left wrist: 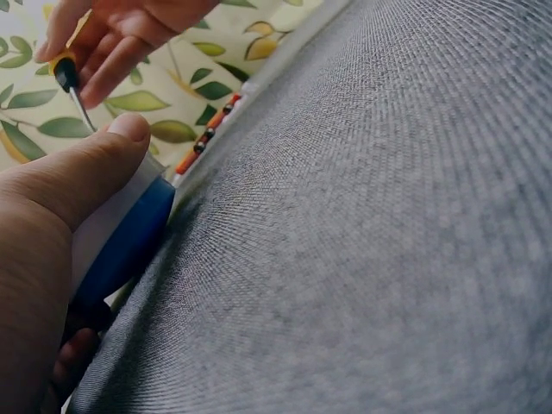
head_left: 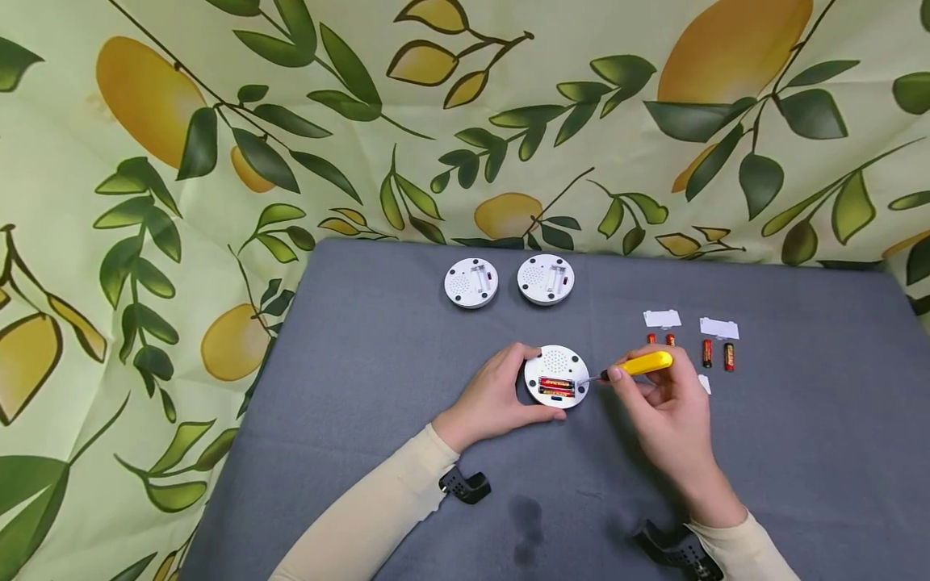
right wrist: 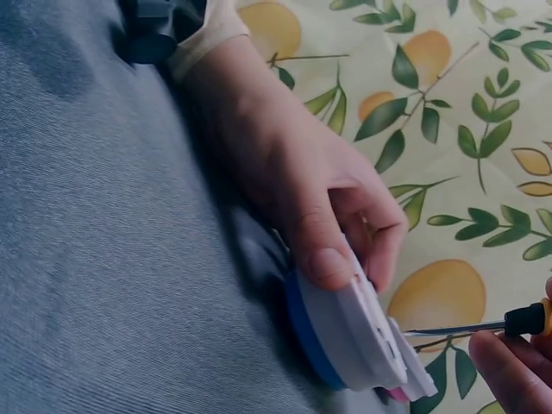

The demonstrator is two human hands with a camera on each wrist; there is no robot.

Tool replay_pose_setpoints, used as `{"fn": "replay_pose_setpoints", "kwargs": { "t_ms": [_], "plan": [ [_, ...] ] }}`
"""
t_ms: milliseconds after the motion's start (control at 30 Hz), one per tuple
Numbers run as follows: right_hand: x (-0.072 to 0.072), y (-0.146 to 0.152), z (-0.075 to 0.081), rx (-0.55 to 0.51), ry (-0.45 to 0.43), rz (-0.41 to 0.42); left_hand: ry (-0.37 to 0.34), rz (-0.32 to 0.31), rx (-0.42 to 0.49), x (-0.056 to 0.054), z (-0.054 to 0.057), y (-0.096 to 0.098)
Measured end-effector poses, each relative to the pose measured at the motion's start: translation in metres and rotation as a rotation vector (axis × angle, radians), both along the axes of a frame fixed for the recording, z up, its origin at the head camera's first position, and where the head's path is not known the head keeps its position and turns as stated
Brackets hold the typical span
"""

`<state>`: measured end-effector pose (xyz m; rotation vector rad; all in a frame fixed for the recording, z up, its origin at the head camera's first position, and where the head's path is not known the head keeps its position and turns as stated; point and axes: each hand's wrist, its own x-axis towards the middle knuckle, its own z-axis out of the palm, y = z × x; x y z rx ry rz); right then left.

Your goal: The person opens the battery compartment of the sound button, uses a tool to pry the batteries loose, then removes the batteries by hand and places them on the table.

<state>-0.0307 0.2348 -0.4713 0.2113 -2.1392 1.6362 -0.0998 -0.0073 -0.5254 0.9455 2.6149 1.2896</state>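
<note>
A round white battery-powered device lies under my left hand, its thumb and fingers gripping the rim from the left. Two red batteries sit side by side in its opened compartment. From the right, my right hand holds a screwdriver by its yellow handle. The metal shaft points left, with its tip at the right end of the compartment in the head view. Seen from the left wrist, the device's side has a blue band, and my thumb partly covers the white face.
Two similar round devices stand at the back, their compartments facing up. On the right lie white covers and several loose batteries. Another white piece is partly hidden behind my right hand. A patterned cloth hangs behind the grey table.
</note>
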Motion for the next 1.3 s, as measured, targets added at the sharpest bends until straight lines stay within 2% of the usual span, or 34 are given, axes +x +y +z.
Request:
{"fn": "replay_pose_setpoints", "kwargs": {
  "t_ms": [100,300,433,567,633,867,1100,1300],
  "plan": [
    [-0.003,-0.002,0.000,-0.012,-0.001,0.030,-0.013,0.004,-0.004,-0.001,0.002,0.000],
    [-0.005,-0.004,-0.002,-0.003,-0.015,0.032,-0.019,0.006,-0.010,-0.003,0.005,0.001],
    [-0.007,-0.008,-0.007,-0.025,0.037,0.040,-0.012,0.008,-0.007,-0.004,0.006,0.000],
    [-0.007,-0.010,-0.007,-0.039,0.008,0.026,-0.005,0.018,-0.002,-0.005,0.006,0.000],
    [-0.007,-0.010,-0.007,-0.079,-0.014,0.032,0.001,0.022,0.000,-0.005,0.006,0.000],
    [-0.003,-0.011,-0.010,-0.325,-0.078,0.081,0.007,0.020,0.008,-0.004,0.007,0.002],
    [0.008,-0.013,-0.016,-0.444,-0.198,0.009,-0.054,0.024,0.007,0.005,0.005,0.000],
    [0.010,-0.016,-0.018,-0.503,-0.221,-0.042,-0.095,0.032,-0.003,0.008,0.007,0.000]
  ]
}}
